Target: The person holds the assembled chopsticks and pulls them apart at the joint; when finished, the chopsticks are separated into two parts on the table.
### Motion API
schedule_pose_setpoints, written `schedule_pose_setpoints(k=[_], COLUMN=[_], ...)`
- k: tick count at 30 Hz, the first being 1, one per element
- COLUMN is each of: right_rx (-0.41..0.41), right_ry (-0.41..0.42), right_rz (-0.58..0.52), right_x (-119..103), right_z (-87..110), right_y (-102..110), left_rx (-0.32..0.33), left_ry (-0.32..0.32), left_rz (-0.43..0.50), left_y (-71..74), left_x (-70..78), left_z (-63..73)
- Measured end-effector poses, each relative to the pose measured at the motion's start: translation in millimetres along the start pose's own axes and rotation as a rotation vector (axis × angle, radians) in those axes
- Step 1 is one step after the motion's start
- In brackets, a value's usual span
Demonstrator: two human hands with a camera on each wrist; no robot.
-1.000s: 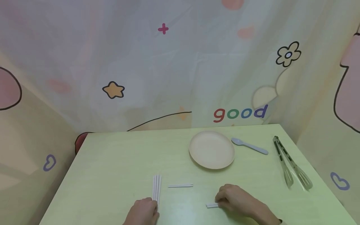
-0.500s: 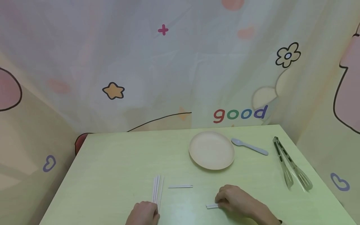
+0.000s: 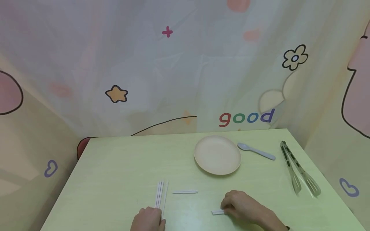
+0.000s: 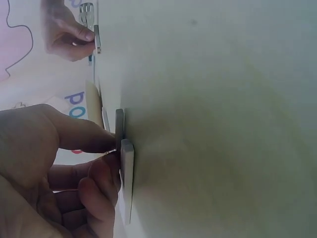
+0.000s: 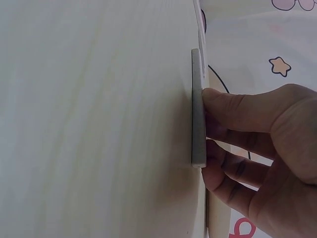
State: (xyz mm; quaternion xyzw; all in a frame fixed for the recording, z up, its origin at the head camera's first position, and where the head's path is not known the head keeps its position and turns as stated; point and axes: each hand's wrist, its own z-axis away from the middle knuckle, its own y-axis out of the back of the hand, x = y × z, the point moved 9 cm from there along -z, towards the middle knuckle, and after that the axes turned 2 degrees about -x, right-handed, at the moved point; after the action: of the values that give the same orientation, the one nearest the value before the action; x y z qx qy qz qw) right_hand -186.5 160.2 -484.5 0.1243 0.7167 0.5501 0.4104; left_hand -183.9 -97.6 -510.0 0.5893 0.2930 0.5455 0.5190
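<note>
Low in the head view, my left hand (image 3: 146, 220) is at the near ends of several long, thin white sticks (image 3: 159, 194) that point away from me. One stick (image 3: 165, 198) stands a little apart on their right. Seen from the left wrist, the thumb (image 4: 86, 133) presses that separate stick (image 4: 120, 121) while curled fingers lie against the bundled sticks (image 4: 127, 181). My right hand (image 3: 242, 207) holds short white sticks (image 3: 217, 212) on the table between thumb and fingertips; its palm hides their right part. Two more short white sticks (image 3: 185, 192) lie side by side between the hands.
Behind the right hand stands a round beige plate (image 3: 217, 155), with a pale spoon (image 3: 256, 151) to its right. Metal tongs (image 3: 299, 168) lie spread near the table's right edge. A printed curtain (image 3: 173, 70) closes off the back and sides.
The rightmost long stick has split away from the bundle, leaving a gap. My left hand has shifted slightly right and toward me. My right hand has stayed put.
</note>
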Motion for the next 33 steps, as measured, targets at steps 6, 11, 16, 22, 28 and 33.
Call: schedule_pose_setpoints(k=[6, 11, 16, 22, 28, 33], right_rx=[0.000, -0.006, -0.005, 0.004, 0.005, -0.004], right_ry=[0.000, -0.011, -0.011, -0.001, 0.001, -0.013], right_rz=[0.003, -0.012, -0.015, -0.005, -0.005, -0.010], right_x=[-0.3, -0.3, -0.1, 0.2, 0.3, 1.5], right_z=[0.1, 0.5, 0.6, 0.9, 1.1, 0.7], right_y=[-0.6, -0.6, -0.5, -0.5, -0.5, -0.9], left_rx=[-0.011, -0.015, 0.012, 0.052, 0.046, 0.049], left_ry=[0.024, 0.032, 0.057, 0.059, 0.046, 0.015], left_rz=[0.025, 0.024, 0.024, 0.032, 0.053, 0.070], left_y=[1.4, 4.1, 8.0, 15.3, 16.5, 17.7], left_x=[-1.1, -3.6, -8.6, -12.7, -17.4, -19.9], left_z=[1.0, 2.4, 6.0, 8.4, 8.7, 9.4])
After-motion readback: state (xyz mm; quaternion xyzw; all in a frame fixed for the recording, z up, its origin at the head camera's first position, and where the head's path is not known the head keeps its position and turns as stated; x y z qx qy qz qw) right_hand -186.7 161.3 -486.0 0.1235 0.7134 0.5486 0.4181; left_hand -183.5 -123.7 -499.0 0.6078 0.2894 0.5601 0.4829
